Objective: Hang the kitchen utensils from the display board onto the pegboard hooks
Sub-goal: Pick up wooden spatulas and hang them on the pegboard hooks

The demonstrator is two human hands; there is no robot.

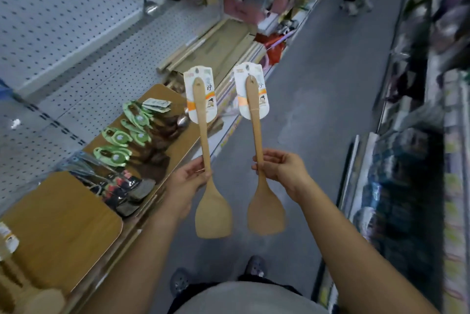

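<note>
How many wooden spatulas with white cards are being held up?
2. The left spatula is in the left hand, the right spatula in the right hand. Blurred wooden utensils at bottom left may be more.

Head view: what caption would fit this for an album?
Left hand grips the left spatula, right hand the right spatula, beside the display board and pegboard.

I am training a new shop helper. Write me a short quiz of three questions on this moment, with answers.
1. True or false: the left spatula and the right spatula are both held in the air, off the display board.
2. Which ends point up? A) blades B) handles with label cards C) one of each
3. Fill in: the green-tagged spoons lie on that board, on the person's ___ side.
Key: 1 true; 2 B; 3 left.
</note>
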